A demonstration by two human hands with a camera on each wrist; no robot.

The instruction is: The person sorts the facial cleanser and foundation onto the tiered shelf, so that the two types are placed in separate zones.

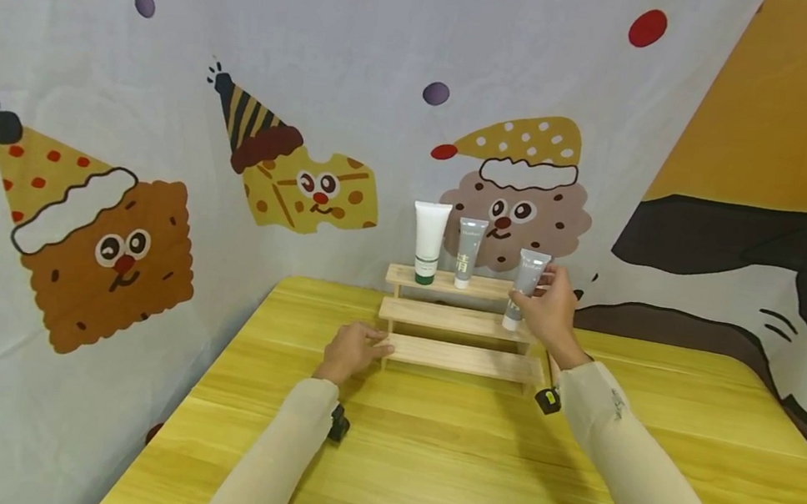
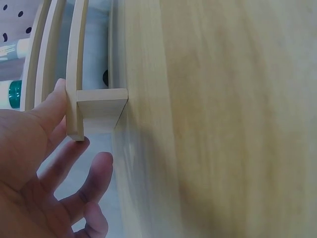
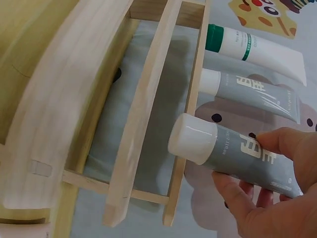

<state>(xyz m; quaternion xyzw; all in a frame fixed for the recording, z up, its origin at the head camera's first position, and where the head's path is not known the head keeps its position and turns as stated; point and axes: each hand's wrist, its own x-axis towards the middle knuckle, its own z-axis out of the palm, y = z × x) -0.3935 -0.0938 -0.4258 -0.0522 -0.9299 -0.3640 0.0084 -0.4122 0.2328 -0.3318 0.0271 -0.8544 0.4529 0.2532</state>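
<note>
A three-tier wooden display stand (image 1: 459, 319) stands on the table. On its top tier a white squeeze tube with a green cap (image 1: 429, 238) and a grey squeeze tube with a white cap (image 1: 469, 252) stand upright, cap down. My right hand (image 1: 555, 308) pinches a second grey tube (image 3: 252, 158) between thumb and fingers, its white cap lowermost, at the stand's right end. Whether that cap touches the stand I cannot tell. At the lowest tier's left end, my left hand (image 2: 44, 163) grips the board, thumb above it and index finger below.
Yellow wood-grain tabletop (image 1: 424, 456) extends in front of the stand and to both sides. A white cloth backdrop (image 1: 368, 46) printed with cartoon figures hangs close behind the stand and along the left.
</note>
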